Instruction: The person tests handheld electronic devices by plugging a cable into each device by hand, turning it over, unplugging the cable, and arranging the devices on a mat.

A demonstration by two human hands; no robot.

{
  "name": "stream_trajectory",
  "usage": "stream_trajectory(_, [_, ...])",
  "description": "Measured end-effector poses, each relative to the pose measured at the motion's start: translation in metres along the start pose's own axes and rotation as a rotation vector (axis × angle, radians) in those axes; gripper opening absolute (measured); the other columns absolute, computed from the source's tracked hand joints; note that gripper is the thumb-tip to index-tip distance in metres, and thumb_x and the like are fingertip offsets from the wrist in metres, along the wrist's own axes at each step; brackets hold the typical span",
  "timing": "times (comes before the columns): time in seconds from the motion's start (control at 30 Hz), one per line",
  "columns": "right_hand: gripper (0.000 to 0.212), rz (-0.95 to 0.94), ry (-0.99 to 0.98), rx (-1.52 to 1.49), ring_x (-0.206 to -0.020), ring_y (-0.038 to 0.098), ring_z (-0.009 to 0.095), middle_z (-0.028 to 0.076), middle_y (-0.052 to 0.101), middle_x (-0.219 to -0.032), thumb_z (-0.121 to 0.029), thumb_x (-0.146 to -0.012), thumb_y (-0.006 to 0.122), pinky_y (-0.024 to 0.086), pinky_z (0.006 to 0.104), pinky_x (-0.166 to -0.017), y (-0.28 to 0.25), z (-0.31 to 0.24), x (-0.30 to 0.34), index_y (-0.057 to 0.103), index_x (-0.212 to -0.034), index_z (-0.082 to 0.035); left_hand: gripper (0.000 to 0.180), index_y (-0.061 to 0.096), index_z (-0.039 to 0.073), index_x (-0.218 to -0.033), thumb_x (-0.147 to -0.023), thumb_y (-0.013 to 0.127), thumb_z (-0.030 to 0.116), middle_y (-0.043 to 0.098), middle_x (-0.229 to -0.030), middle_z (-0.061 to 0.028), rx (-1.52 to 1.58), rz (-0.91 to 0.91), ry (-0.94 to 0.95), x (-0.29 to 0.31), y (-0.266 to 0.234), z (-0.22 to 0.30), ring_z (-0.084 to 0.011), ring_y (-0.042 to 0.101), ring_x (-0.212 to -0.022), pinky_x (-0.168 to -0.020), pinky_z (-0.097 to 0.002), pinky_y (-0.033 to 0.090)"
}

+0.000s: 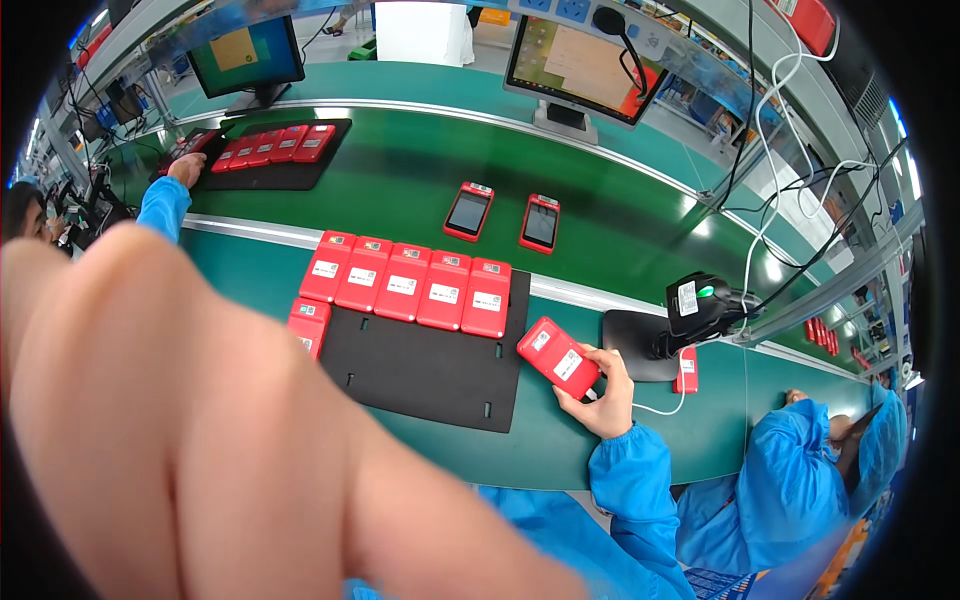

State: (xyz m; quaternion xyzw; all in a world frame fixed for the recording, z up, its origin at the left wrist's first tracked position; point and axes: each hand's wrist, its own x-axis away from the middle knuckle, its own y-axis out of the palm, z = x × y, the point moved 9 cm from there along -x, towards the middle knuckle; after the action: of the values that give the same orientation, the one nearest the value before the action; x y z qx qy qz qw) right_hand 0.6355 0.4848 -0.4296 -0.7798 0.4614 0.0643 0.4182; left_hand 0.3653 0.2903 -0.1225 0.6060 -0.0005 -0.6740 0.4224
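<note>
My right hand [603,399] grips a red handheld terminal [560,356] by its lower right end, with the labelled back facing up. A white plug and cable [650,409] show at that end. Very close and blurred, my left hand [250,430] covers the lower left of the view; its knuckles are bent and its fingertips are hidden. Beyond it lies a black mat [420,365], where several red terminals [402,283] lie label up in a row. Another red terminal [310,325] sits at the mat's left, partly behind my left hand.
Two terminals [467,211] lie screen up on the green strip beyond. A black scanner on a stand [700,305] stands right of my right hand, beside another red terminal [686,370]. Monitors [585,65] stand behind. A co-worker's hand [187,170] works far left; another person's blue sleeve [790,460] is right.
</note>
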Motion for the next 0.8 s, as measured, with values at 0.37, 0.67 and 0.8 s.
stream_trajectory(0.37, [0.065, 0.011, 0.025, 0.02, -0.101, 0.07, 0.031, 0.02, 0.07, -0.122, -0.013, -0.07, 0.096, 0.06, 0.0383, -0.085, -0.003, 0.0, 0.002, 0.055, -0.119, -0.005, 0.037, 0.049, 0.006, -0.061, -0.096, 0.06, 0.01, 0.052, -0.048, -0.01, 0.034, -0.028, -0.1, 0.001, -0.005, -0.003, -0.0201, 0.044, -0.035, -0.061, -0.0481, 0.059])
stream_trajectory(0.67, [0.064, -0.016, 0.026, 0.004, -0.103, 0.069, 0.031, 0.02, 0.071, -0.124, -0.013, -0.07, 0.095, 0.06, 0.0389, -0.087, -0.002, -0.004, 0.0, 0.056, -0.119, -0.005, 0.036, 0.05, 0.005, -0.059, -0.094, 0.059, 0.007, 0.053, -0.048, -0.0132, 0.047, -0.047, -0.173, 0.005, -0.003, 0.005, -0.0233, 0.047, -0.036, -0.057, -0.05, 0.059])
stream_trajectory(0.8, [0.064, -0.017, 0.011, 0.005, -0.103, 0.069, 0.031, 0.02, 0.07, -0.125, -0.013, -0.07, 0.095, 0.06, 0.0392, -0.087, -0.001, -0.005, -0.002, 0.056, -0.119, -0.005, 0.036, 0.05, 0.004, -0.058, -0.094, 0.059, 0.006, 0.054, -0.049, -0.0146, 0.062, -0.061, -0.211, 0.005, -0.003, 0.008, -0.0247, 0.048, -0.036, -0.056, -0.0508, 0.059])
